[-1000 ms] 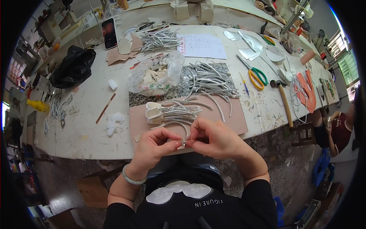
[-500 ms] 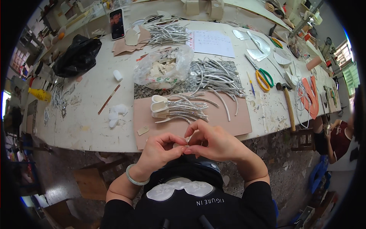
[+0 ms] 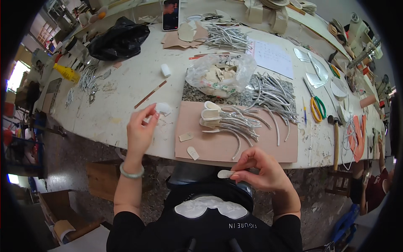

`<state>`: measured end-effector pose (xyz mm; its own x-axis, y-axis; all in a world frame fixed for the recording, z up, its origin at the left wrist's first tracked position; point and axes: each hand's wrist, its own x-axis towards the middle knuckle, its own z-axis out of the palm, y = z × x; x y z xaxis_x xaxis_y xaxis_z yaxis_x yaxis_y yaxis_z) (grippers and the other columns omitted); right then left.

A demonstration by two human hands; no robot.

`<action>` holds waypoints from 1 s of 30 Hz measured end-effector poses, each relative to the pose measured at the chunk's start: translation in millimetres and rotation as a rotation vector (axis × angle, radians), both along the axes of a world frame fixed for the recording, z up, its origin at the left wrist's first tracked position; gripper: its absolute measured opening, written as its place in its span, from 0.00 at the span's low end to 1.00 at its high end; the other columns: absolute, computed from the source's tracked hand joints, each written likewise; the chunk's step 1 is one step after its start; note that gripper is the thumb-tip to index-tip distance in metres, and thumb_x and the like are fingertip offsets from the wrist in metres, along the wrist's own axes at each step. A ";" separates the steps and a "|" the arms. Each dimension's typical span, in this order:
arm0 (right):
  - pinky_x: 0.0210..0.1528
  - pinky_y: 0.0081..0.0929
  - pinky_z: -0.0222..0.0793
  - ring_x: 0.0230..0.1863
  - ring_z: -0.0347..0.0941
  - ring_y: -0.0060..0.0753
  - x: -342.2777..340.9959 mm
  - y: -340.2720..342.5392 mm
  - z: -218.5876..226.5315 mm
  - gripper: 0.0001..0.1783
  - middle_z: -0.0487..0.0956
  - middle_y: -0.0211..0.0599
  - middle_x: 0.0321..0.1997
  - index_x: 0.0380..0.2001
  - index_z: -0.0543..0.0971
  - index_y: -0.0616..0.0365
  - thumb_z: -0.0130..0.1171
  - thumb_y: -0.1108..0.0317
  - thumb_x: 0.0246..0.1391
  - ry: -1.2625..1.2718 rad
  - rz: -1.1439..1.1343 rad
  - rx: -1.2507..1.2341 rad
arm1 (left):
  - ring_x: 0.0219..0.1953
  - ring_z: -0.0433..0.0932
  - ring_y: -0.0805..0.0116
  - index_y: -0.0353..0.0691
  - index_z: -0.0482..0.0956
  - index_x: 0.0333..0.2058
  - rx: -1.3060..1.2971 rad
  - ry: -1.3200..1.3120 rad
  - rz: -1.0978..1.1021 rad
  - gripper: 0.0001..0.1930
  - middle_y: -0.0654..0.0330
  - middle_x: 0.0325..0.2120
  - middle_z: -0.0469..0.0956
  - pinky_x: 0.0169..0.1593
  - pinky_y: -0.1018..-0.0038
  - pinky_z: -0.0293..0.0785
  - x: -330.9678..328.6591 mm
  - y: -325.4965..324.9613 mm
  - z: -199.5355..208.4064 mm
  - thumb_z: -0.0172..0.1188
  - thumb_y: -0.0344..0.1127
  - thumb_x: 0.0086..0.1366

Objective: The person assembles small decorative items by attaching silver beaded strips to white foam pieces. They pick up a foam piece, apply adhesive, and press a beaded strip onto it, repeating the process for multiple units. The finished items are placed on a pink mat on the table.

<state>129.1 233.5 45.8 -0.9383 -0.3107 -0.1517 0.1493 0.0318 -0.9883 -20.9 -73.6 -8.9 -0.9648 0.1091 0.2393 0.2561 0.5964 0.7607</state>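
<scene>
My right hand (image 3: 262, 170) is in front of the table's near edge. Its thumb and index finger pinch a small oval off-white piece (image 3: 226, 173). My left hand (image 3: 142, 128) has reached over the table with curled fingers. Its fingertips are at the edge of some soft white pieces (image 3: 164, 108); whether one is between them is hidden. On the pinkish board (image 3: 268, 153) lie two small cream tabs, one a rectangle (image 3: 186, 137), the other round-ended (image 3: 193, 153). Behind them is a bundle of silvery cords (image 3: 239, 122) with looped cream ends (image 3: 211, 110).
A clear plastic bag (image 3: 199, 75) of cream scraps and loose silver cords (image 3: 277, 96) lie on a granite slab. Scissors (image 3: 317, 108) and a hammer (image 3: 335, 138) are at right. A black bag (image 3: 119, 40), a phone (image 3: 171, 16) and a white block (image 3: 166, 70) are farther back.
My hands have parted: the left went out to the white pieces, the right kept the oval piece. A second cream tab now shows on the board. The view has shifted left.
</scene>
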 end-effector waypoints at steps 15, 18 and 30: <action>0.40 0.21 0.76 0.37 0.82 0.28 -7.1 -6.4 0.4 0.16 0.83 0.36 0.34 0.47 0.78 0.59 0.62 0.74 0.54 0.166 0.049 0.229 | 0.36 0.76 0.70 0.35 0.81 0.36 0.110 -0.076 0.105 0.06 0.60 0.31 0.80 0.40 0.77 0.73 -36.1 -27.0 -22.0 0.62 0.30 0.62; 0.37 0.22 0.75 0.34 0.80 0.28 -12.1 -4.8 -4.5 0.13 0.82 0.36 0.33 0.44 0.80 0.58 0.63 0.75 0.53 0.243 0.051 0.214 | 0.38 0.77 0.75 0.33 0.80 0.37 0.445 -0.212 0.058 0.06 0.59 0.35 0.80 0.39 0.79 0.74 -32.6 -20.5 -7.4 0.60 0.29 0.65; 0.39 0.27 0.72 0.35 0.75 0.31 -18.3 -11.0 11.1 0.18 0.77 0.35 0.33 0.48 0.76 0.58 0.62 0.76 0.52 0.307 -0.095 0.234 | 0.47 0.79 0.64 0.30 0.75 0.51 1.004 -0.883 -0.388 0.18 0.51 0.47 0.78 0.50 0.70 0.79 48.1 67.1 33.4 0.59 0.20 0.61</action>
<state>110.8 222.5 56.9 -0.9741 -0.2102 0.0835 -0.1384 0.2620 -0.9551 27.2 -6.5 24.4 -0.7839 0.5480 -0.2918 -0.5065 -0.2927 0.8111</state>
